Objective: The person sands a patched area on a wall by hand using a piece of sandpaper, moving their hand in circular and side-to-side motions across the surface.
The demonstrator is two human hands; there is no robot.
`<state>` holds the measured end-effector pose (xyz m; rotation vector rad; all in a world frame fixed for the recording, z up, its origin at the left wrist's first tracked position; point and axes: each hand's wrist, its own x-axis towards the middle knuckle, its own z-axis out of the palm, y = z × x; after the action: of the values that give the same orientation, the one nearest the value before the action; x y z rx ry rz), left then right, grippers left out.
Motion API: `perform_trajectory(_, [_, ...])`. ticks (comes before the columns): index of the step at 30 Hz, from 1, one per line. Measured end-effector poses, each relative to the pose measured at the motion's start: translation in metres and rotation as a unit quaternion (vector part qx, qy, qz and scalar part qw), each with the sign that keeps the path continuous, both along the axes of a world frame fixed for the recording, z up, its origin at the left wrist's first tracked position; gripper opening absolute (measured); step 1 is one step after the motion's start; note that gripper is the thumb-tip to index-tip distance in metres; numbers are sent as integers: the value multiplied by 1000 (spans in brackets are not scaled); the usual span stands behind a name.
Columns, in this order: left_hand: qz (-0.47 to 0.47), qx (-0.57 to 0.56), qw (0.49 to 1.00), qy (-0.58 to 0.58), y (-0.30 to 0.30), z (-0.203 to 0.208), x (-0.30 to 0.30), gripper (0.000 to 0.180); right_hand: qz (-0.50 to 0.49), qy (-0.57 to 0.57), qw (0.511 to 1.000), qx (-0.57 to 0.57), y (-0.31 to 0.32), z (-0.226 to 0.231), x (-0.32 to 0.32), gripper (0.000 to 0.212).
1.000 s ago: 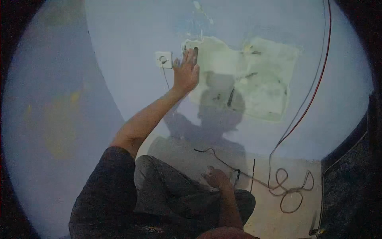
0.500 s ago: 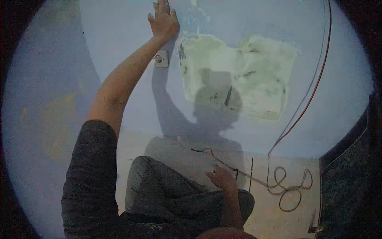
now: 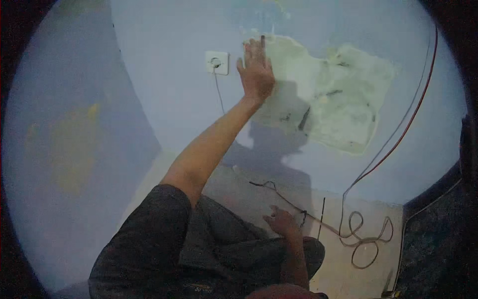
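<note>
Where the left hand spreads, the patch is hidden.

Dark short sleeve, apparently charcoal trousers, small pale marking.

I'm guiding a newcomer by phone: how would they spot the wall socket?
Find the pale blue wall with the large, ragged pale-green patch. The socket sits left of that patch and of the person's left hand. It is small, white and square, with straight edges, unlike the irregular patch.
</note>
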<state>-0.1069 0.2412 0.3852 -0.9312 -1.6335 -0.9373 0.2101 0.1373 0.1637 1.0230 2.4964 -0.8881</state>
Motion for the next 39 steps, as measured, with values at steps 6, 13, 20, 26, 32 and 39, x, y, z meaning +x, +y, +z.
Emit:
perform_trajectory(6, [-53,-142,988,2,-39,-10,11,65,-3,43,999,28,20,-40,10,71])
perform_trajectory(13, [-71,-8,988,136,-50,95,-23,62,-3,51,998,33,24,-36,15,75])
perform_trajectory(20, [-46,-9,998,45,-29,167,-46,65,-71,-2,997,-12,8,-4,5,70])
perform_trajectory(26, [-33,32,996,80,8,70,-33,64,19,50,998,34,16,-37,5,70])
perform_trajectory(32, [-20,-72,992,97,-1,14,-31,69,14,12,999,28,6,-32,0,72])
perform_trajectory(39, [-38,-193,978,76,-38,-15,-16,69,3,29,1000,12,21,-44,8,74])
